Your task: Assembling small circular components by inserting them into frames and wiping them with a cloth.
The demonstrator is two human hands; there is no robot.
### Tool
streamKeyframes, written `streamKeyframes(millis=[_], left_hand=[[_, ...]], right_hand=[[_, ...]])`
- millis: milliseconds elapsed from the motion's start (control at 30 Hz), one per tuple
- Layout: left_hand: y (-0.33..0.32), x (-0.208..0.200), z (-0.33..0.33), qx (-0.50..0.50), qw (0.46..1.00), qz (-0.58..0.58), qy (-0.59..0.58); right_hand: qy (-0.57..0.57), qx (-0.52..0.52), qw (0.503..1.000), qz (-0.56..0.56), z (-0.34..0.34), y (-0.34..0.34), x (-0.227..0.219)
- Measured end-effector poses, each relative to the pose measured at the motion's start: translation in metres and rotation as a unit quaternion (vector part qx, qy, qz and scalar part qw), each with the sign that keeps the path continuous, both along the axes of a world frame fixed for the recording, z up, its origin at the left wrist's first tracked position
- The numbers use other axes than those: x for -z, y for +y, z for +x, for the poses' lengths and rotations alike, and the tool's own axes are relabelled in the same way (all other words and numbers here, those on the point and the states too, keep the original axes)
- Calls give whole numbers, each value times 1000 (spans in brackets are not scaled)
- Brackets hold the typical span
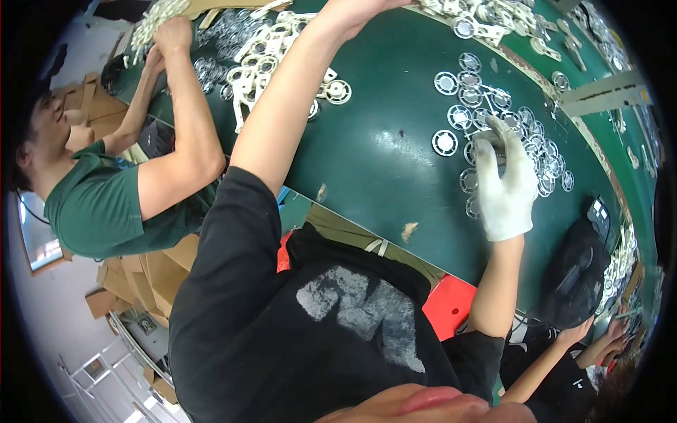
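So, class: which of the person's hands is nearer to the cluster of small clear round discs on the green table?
Right. The gloved right hand rests on the clear discs; the left hand reaches far off at the table's top edge.

Gloved right hand (504,183) flat, left arm outstretched

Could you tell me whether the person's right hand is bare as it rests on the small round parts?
No, the right hand wears a white glove as it rests on the round silver parts on the green table.

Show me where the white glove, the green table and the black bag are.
white glove (506,190): head view, on the back of the gloved right hand.
green table (374,134): head view, on a bare part of its surface.
black bag (575,278): head view, on its middle.
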State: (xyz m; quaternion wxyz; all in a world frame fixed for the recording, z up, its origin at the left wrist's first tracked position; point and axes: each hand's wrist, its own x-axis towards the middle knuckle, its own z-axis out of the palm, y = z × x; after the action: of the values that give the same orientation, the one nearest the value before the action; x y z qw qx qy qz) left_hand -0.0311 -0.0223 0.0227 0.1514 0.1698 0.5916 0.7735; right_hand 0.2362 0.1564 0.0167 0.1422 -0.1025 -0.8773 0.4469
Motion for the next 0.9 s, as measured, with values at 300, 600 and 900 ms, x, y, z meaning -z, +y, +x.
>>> streamKeyframes(millis=[300,600,900], left_hand=[[-88,3,97,98,601,-658,442],[-52,-15,112,131,846,-303,420],[16,26,149,48,840,-322,434]], right_hand=[[-16,-17,1000,-12,-3,3,5],[66,-88,992,56,-6,1,15],[-15,64,997,32,-8,13,16]])
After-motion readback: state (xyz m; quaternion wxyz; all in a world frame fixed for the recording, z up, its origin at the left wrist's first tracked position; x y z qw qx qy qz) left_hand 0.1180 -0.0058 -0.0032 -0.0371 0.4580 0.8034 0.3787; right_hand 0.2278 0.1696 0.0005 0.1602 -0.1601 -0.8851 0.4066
